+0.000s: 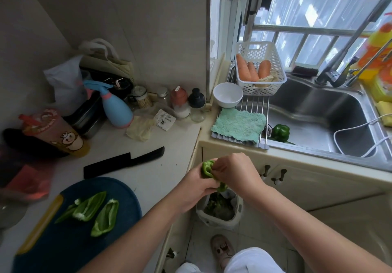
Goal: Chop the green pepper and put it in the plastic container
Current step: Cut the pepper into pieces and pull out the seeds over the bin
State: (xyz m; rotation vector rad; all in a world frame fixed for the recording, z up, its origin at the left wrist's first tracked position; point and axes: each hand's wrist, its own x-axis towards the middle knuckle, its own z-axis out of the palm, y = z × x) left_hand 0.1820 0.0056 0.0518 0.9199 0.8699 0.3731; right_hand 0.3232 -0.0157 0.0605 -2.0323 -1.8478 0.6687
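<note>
Holding a pepper piece (206,168) over the bin (212,222) on the floor, the person seems to be cleaning it out before chopping. The left hand (197,182) is wrapped around the piece from below. The right hand (235,171) is right against it, and its fingers pinch the top of the piece. They are likely pulling at seeds or the white part, but that spot is hidden. Both hands are together on the piece, out past the edge of the table (169,137).

To do this step well, the left hand should hold firm but not squash the piece. The right hand should pull in small tugs, so the bits drop straight into the bin and not on the floor.

More cut pepper pieces (91,206) lie on the blue cutting board (74,241), near the person's left arm. The black knife (125,162) lies on the table just past the board, and no hand touches it. A whole green pepper (280,132) sits in the sink (318,152). Which plastic container is meant cannot be told, so no chopped pepper can be seen in one.
</note>
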